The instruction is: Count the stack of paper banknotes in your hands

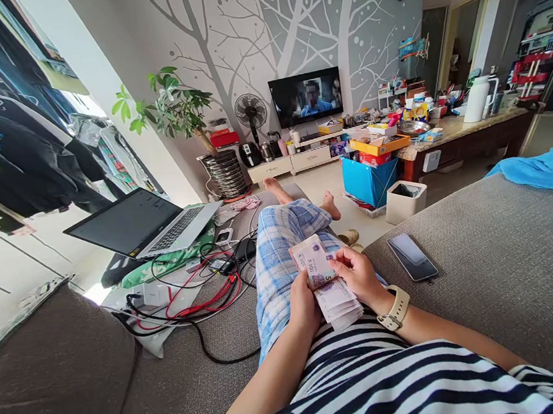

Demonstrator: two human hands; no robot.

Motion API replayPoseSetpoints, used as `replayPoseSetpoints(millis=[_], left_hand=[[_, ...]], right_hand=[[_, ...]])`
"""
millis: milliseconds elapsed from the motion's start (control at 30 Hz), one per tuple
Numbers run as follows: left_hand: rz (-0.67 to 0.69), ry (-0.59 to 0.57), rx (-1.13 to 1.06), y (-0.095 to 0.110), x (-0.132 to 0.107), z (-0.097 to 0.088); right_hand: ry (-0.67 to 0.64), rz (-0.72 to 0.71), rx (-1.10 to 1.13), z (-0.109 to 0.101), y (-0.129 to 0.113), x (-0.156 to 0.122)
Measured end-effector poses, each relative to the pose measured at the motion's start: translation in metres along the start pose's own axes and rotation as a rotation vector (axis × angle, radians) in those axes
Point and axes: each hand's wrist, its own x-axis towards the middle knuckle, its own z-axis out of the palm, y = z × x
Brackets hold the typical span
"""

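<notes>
A black-and-white striped shirt [398, 373] filled the foreground as a person reclined on a grey sofa [487, 241], holding a sheaf of banknotes [335, 299] above the lap, over blue plaid trousers [275, 274]. The left hand [302, 303] gripped the sheaf along its left side, thumb lying over the paper; the right hand [358, 274], below a pale watch strap [394, 308], pinched the notes at their right edge between thumb and fingers. The lower ends fanned out in uneven layers towards the shirt.

The paper appeared light and limp, apt to bend under its own weight and to slide sheet over sheet if the pinch loosened; creasing or tearing seemed the likelier harm than breakage. A flat hold across the left side looked best for keeping the layers together, with a fingertip pinch at a free edge or corner suited to a single note. A smartphone [412, 256] lay on the sofa beside the right forearm, apart from the money.
</notes>
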Motion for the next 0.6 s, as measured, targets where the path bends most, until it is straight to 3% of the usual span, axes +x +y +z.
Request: replayPoseSetpoints(millis=[600], left_hand=[[0.030, 0.001, 0.042, 0.0039, -0.0050, 0.0051]], right_hand=[[-0.035, -0.010, 0.024, -0.0018, -0.0037, -0.0006]])
